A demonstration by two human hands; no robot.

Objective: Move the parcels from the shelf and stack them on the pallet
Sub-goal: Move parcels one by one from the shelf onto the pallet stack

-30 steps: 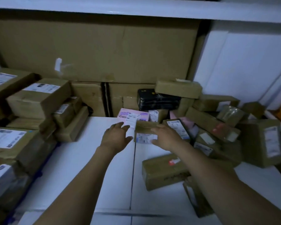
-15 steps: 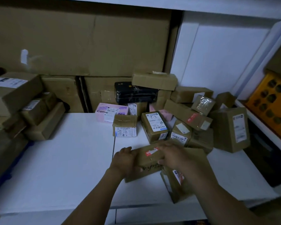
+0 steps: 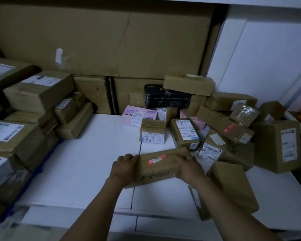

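Note:
A long brown cardboard parcel (image 3: pixel 156 166) with a red-and-white sticker and dark lettering lies on the white shelf (image 3: pixel 94 153), near its front. My left hand (image 3: pixel 124 168) grips its left end and my right hand (image 3: pixel 188 166) grips its right end. Behind it stand a small taped box (image 3: pixel 152 132) and a labelled box (image 3: pixel 185 133). A brown parcel (image 3: pixel 233 186) leans just right of my right forearm. No pallet is in view.
Brown parcels are heaped at the right (image 3: pixel 276 145) and stacked at the left (image 3: pixel 38 91). A pink box (image 3: pixel 137 115) and a black wrapped parcel (image 3: pixel 165 98) sit at the back, before large cartons (image 3: pixel 102 44). A white wall panel (image 3: pixel 259 58) closes the right.
My hands drew back from the small taped box at the rear and closed on the ends of the long brown parcel near the shelf front. The view shifted.

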